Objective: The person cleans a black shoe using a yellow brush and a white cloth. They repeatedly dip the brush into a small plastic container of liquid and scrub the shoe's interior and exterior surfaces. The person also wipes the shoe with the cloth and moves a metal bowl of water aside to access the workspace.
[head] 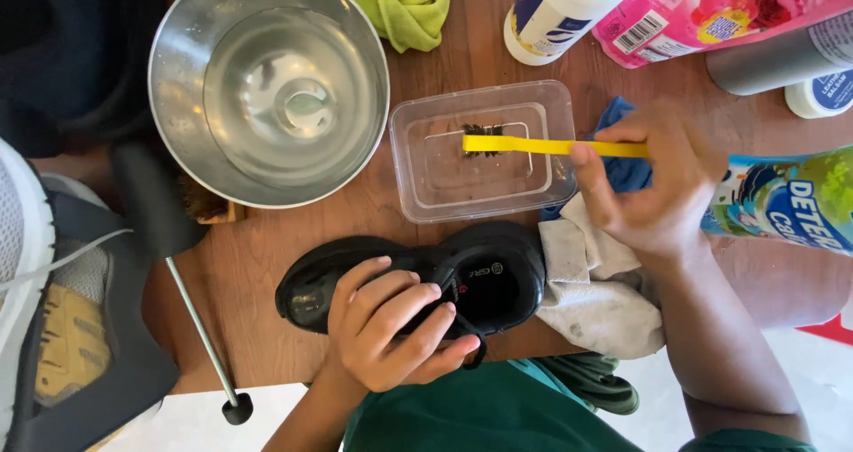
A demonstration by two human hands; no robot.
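From the head camera, looking straight down: the left hand (391, 332) is wrapped over the middle of a small black leather lace-up shoe (498, 279), fingers curled across its tongue and laces, pressing it against the edge of the brown wooden table (293, 239). The shoe lies on its side, toe towards the left, its opening facing up.

The right hand (653, 185) pinches the handle of a yellow plastic toothbrush with dark bristles (524, 144) between thumb and fingertips, the other fingers folded in. The brush head hangs bristles-down inside a clear rectangular plastic tub (484, 150), just above or touching its floor — I cannot tell which.

The shoe looks light but fairly stiff at the sole and soft in the upper; its glossy toe would likely be slippery when wet, so the laced middle, where the hand now sits, seems the surest place to grip. The toothbrush is light and rigid, best held well back on the handle — as it is.

Around them: a round steel bowl (267, 88) holding water, a crumpled green cloth (404, 3), a grey-white rag (595, 292) beside the shoe, a blue cloth (626, 172) under the right hand, and several bottles along the far edge, among them a white bottle (560, 12).
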